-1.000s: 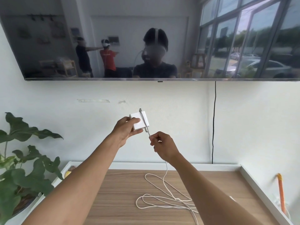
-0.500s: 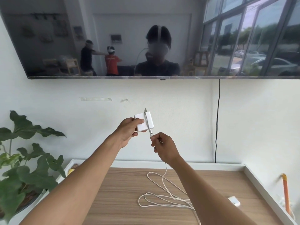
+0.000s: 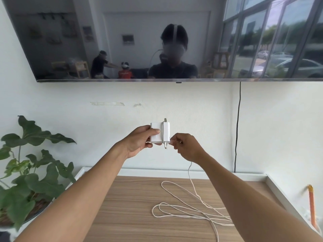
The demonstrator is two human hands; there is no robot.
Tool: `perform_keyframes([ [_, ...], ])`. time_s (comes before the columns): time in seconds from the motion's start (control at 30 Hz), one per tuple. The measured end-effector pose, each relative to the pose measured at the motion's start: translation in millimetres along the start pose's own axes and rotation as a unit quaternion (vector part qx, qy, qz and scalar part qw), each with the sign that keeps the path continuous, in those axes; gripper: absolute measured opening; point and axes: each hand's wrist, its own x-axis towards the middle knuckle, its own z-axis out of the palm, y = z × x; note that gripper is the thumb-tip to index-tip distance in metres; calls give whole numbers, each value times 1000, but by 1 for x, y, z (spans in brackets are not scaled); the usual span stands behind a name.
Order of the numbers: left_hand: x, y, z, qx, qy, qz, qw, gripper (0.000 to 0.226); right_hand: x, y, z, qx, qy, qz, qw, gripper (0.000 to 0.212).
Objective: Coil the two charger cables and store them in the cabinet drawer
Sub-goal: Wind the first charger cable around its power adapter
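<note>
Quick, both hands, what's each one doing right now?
Left hand: grips the white square charger block.
Right hand: pinches the thin white charger cable beside the block.

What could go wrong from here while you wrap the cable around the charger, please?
The turn of cable across the charger could slip off, since only the right hand's pinch holds it taut. The rest lies in crossed loops on the table and may knot when pulled up. A snag could tug the charger from the left hand.
</note>
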Motion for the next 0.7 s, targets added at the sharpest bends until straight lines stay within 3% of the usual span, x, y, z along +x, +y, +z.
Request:
perform_keyframes([
  [0.27,-12,14,0,159,-50,13,986,21,15,-23,-33,-198,-89,-38,975,19],
  [0.43,-18,11,2,292,-81,4,953,28,20,-39,-51,-283,-103,-42,953,16],
  [0.7,-9,-3,-1,340,39,100,934,14,27,-59,-62,-256,-63,-45,964,19],
])
